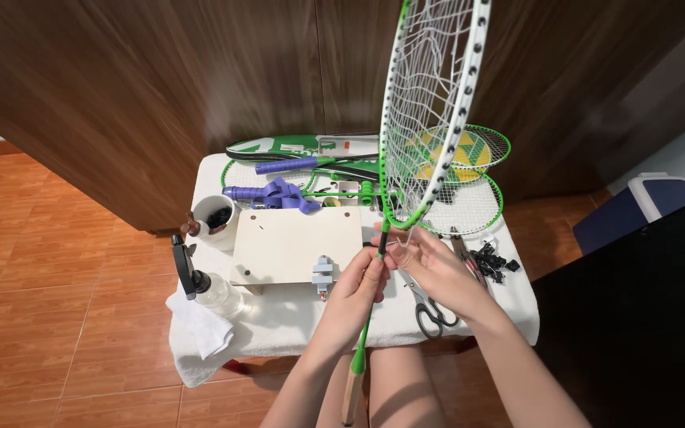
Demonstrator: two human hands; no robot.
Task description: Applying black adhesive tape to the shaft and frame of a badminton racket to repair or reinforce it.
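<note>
I hold a green and white badminton racket (430, 103) upright over the table, its head raised toward the camera. Several of its strings look loose or cut. My left hand (358, 289) is closed around the thin dark shaft just below the head. My right hand (430, 265) pinches at the throat of the frame, where loose string ends hang. The bare wooden handle (350, 392) points down between my knees.
A small table with a white cloth (279, 321) carries a pale wooden board (295, 242), a small grey clamp (323, 276), scissors (430, 309), pliers, black small parts (491, 260), a white cup (217, 220), a spray bottle (204, 285), more rackets (469, 178) and purple grip tape (275, 194).
</note>
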